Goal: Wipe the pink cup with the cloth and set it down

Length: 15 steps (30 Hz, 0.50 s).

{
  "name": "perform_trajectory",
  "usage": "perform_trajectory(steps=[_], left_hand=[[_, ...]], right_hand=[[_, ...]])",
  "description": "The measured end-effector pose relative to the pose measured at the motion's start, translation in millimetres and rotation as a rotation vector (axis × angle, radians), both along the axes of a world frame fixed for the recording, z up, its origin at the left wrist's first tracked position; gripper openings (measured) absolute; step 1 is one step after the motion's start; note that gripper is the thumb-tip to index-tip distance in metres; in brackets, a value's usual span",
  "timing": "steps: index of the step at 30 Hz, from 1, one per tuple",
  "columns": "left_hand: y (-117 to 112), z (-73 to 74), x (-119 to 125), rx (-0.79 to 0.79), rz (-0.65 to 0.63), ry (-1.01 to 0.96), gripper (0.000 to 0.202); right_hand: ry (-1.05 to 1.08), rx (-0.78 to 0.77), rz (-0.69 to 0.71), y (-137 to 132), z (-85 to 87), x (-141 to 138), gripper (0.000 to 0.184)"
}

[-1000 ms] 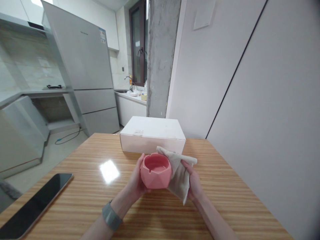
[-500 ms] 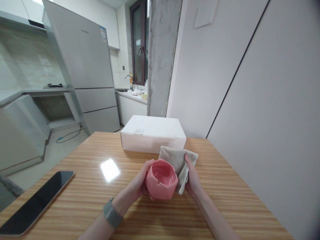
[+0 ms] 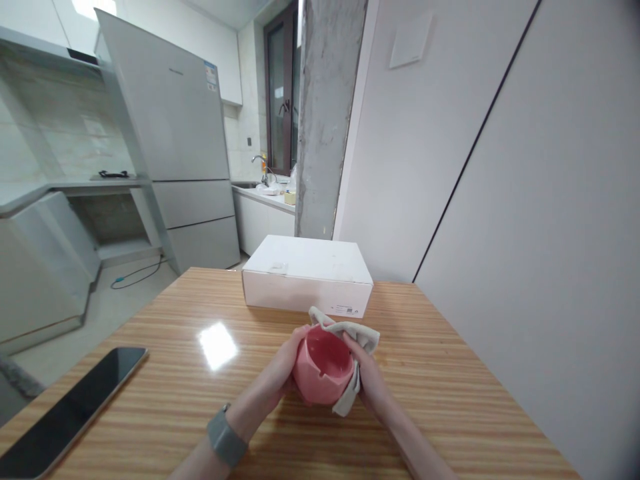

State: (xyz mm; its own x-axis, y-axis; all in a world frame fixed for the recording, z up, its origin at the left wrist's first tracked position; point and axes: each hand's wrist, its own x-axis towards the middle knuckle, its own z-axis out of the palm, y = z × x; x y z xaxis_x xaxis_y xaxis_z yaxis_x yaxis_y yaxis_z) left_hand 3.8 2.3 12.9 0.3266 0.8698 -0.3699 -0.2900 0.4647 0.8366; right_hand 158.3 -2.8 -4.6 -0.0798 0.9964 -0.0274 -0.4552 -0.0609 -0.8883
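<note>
A pink faceted ashtray (image 3: 320,383) with notches in its rim is tilted so that its hollow faces me. My left hand (image 3: 289,363) is closed around its left side, the fingers partly hidden behind it. On the other side, my right hand (image 3: 367,373) grips a light grey cloth (image 3: 363,333) and presses it against the ashtray's right wall, thumb near the rim. One fold of the cloth lies over the back rim, and another hangs below my right hand.
A white box (image 3: 305,293) sits at the far side of the striped wooden table (image 3: 190,393), just beyond my hands. A dark phone (image 3: 75,410) lies at the table's left edge. A white wall (image 3: 500,233) rises on the right; a fridge (image 3: 170,133) stands at the back left.
My right hand has moved left and brought the cloth onto the ashtray's right side and back rim. My left hand keeps its hold. The view has tipped up slightly.
</note>
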Motion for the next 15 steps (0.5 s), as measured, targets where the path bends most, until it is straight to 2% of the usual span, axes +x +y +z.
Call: perform_trajectory(steps=[2,5,7,9,12,15], left_hand=[[2.1,-2.7,1.4,0.029,0.047,-0.043,0.056],[0.9,-8.4,5.5,0.144,0.151,-0.089,0.056],[-1.7,-12.3,10.1,0.219,0.211,-0.106,0.055],[-2.9,-14.7,14.6,0.276,0.214,-0.145,0.054],[0.1,-13.2,15.2,0.263,0.101,-0.211,0.058],[3.1,-6.8,5.3,0.107,-0.120,-0.213,0.069]], right_hand=[[-0.022,0.004,-0.117,0.9,-7.5,-5.7,0.039],[-0.146,0.102,-0.303,-5.3,-14.8,-15.0,0.039],[-0.247,0.219,-0.377,-10.5,-15.9,-18.9,0.038],[-0.295,0.310,-0.404,-12.3,-14.8,-18.0,0.036],[-0.269,0.280,-0.439,-7.0,-12.9,-6.4,0.034],[-0.175,0.154,-0.390,0.9,-12.9,9.1,0.034]])
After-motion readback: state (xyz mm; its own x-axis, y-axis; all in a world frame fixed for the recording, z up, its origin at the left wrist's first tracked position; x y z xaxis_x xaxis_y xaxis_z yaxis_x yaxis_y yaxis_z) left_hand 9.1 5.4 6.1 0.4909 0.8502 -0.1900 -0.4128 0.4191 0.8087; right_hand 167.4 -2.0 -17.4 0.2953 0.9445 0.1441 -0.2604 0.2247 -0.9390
